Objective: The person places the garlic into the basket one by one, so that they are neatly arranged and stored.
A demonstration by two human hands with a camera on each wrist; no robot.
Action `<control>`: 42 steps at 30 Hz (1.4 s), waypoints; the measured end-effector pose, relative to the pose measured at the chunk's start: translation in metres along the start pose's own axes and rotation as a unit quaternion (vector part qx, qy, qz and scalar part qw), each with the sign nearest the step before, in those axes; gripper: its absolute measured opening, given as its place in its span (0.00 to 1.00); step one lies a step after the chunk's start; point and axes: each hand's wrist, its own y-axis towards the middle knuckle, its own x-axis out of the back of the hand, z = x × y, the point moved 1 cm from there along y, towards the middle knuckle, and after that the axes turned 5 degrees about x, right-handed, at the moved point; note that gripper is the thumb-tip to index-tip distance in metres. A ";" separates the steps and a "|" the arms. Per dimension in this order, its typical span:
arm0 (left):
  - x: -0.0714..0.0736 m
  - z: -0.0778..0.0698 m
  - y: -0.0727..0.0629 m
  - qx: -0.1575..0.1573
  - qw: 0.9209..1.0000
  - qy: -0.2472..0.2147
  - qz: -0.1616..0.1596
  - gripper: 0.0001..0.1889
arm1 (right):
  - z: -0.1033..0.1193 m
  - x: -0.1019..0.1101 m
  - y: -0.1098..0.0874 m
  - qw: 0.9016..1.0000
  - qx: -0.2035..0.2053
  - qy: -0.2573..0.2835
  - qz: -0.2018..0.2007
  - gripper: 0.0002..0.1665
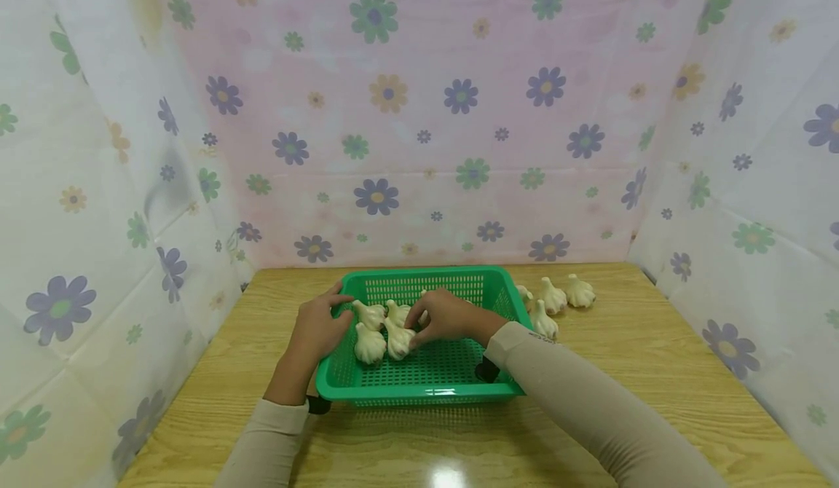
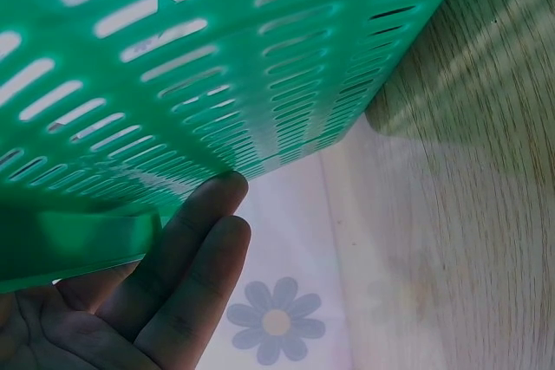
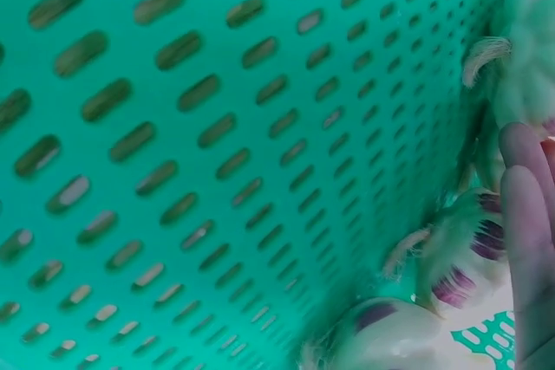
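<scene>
A green plastic basket (image 1: 419, 392) with slotted walls stands on the table. My left hand (image 1: 321, 325) holds its left rim, thumb over the top; in the left wrist view, fingers (image 2: 195, 288) lie against the outside of the slotted wall. Inside the basket my right hand (image 1: 446, 317) pinches a garlic bulb (image 1: 397, 339) between thumb and fingers. Beside it in the left part of the basket are other garlic bulbs (image 1: 370, 344), with more partly hidden behind the right hand. The right wrist view shows purple-streaked bulbs (image 3: 464, 253) below the fingers (image 3: 529, 240).
Several loose garlic bulbs (image 1: 553, 296) lie on the wooden table (image 1: 603, 371) just right of the basket, one partly hidden by its rim. Flower-patterned cloth (image 1: 432, 109) closes off the back and both sides. Dark wrist straps (image 1: 486, 370) show below the sleeves.
</scene>
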 end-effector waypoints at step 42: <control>-0.001 0.003 0.001 0.002 1.000 -0.005 0.003 0.21 | 0.024 0.079 -0.065 0.990 0.028 0.001 -0.142 0.22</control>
